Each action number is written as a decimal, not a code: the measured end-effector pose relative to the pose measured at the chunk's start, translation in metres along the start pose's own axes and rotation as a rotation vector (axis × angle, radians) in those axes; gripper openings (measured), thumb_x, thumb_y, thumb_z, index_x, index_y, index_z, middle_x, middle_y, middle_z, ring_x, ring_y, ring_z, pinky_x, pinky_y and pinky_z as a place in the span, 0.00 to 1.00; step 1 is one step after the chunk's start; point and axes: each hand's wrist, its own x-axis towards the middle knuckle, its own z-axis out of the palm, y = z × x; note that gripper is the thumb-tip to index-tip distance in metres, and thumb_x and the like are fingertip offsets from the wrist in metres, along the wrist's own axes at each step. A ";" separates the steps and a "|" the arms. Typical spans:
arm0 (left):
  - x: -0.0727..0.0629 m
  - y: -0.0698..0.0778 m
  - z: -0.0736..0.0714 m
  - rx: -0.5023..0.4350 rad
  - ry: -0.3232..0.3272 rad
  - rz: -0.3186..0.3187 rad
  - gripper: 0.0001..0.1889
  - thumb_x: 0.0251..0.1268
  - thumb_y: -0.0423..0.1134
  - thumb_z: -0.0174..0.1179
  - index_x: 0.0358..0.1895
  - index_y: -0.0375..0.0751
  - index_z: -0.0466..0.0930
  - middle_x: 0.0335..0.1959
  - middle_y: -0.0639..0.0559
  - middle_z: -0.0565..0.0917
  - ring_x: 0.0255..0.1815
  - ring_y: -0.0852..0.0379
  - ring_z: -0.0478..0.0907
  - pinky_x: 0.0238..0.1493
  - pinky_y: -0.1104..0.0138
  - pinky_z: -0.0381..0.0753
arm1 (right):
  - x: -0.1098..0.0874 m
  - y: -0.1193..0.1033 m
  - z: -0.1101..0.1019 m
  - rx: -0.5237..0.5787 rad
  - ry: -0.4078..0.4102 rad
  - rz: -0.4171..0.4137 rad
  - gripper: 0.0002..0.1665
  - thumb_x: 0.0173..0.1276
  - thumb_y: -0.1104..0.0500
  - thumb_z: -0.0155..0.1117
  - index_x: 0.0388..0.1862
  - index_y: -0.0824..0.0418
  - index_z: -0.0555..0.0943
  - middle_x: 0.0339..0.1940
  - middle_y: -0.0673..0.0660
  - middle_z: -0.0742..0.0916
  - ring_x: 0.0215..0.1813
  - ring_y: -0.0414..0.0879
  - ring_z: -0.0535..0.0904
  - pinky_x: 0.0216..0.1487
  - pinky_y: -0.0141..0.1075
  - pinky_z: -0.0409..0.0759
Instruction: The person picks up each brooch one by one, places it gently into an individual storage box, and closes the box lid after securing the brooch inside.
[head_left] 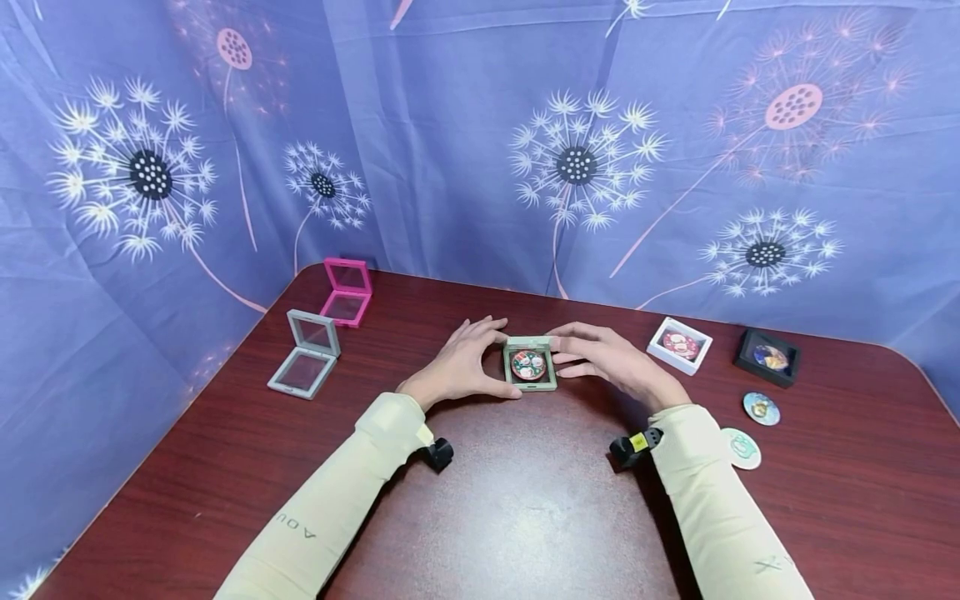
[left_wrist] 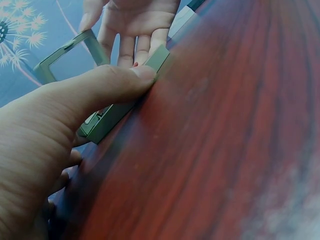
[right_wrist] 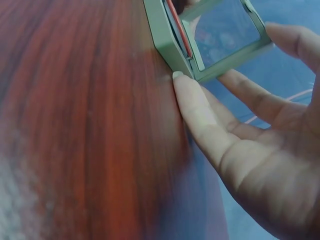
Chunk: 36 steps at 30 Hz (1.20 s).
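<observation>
A green square display case (head_left: 530,387) lies on the table, its clear-windowed lid (left_wrist: 46,70) raised at a tilt. Inside it sits a round badge (head_left: 528,365) with a red rim and a patterned face. My left hand (head_left: 467,363) grips the case from the left, thumb along the front edge of the base and fingers round the far side. From the right, my right hand (head_left: 603,360) touches it with fairly straight fingers. Its index fingertip (right_wrist: 274,31) is at the lid's edge, and its thumb (right_wrist: 192,97) reaches the base's corner.
On the left stand a grey case (head_left: 303,372) and a pink case (head_left: 347,309), both with raised lids. To the right are a white case (head_left: 702,350) and a black case (head_left: 746,348) holding round badges. A blue badge (head_left: 761,408) and a pale badge (head_left: 741,448) lie nearby. Patterned cloth (head_left: 450,167) hangs behind the table.
</observation>
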 end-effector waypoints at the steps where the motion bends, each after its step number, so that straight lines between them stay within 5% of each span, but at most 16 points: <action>1: 0.000 0.000 0.000 -0.002 0.000 0.001 0.45 0.49 0.61 0.82 0.69 0.43 0.78 0.84 0.49 0.62 0.87 0.51 0.47 0.85 0.57 0.35 | 0.000 0.001 -0.001 -0.001 -0.010 -0.006 0.30 0.80 0.54 0.62 0.72 0.72 0.73 0.66 0.70 0.80 0.64 0.57 0.81 0.62 0.47 0.85; 10: -0.001 -0.002 0.001 -0.012 -0.006 0.002 0.42 0.51 0.62 0.81 0.68 0.49 0.79 0.84 0.51 0.61 0.87 0.53 0.45 0.84 0.59 0.33 | -0.001 0.009 -0.008 -0.099 -0.068 -0.082 0.32 0.72 0.63 0.71 0.71 0.71 0.75 0.61 0.69 0.85 0.56 0.48 0.86 0.57 0.39 0.86; 14: -0.001 -0.002 0.000 -0.017 -0.009 0.000 0.41 0.51 0.61 0.81 0.68 0.50 0.79 0.85 0.52 0.61 0.87 0.53 0.45 0.84 0.59 0.32 | -0.001 0.010 -0.009 -0.160 -0.069 -0.090 0.33 0.70 0.61 0.74 0.72 0.68 0.76 0.58 0.67 0.87 0.58 0.51 0.85 0.56 0.36 0.85; 24: -0.001 0.000 -0.001 -0.021 -0.012 -0.004 0.40 0.51 0.61 0.82 0.67 0.50 0.79 0.84 0.52 0.61 0.87 0.53 0.45 0.84 0.59 0.33 | -0.001 0.008 -0.007 -0.270 -0.067 -0.085 0.43 0.66 0.61 0.77 0.77 0.68 0.71 0.70 0.68 0.79 0.67 0.61 0.78 0.58 0.39 0.84; 36: -0.001 -0.001 0.000 -0.026 -0.010 -0.003 0.39 0.50 0.60 0.82 0.66 0.51 0.80 0.84 0.51 0.61 0.87 0.52 0.46 0.84 0.58 0.33 | 0.000 0.007 -0.002 -0.327 -0.040 -0.082 0.44 0.59 0.61 0.79 0.75 0.67 0.73 0.67 0.66 0.82 0.65 0.59 0.79 0.58 0.40 0.82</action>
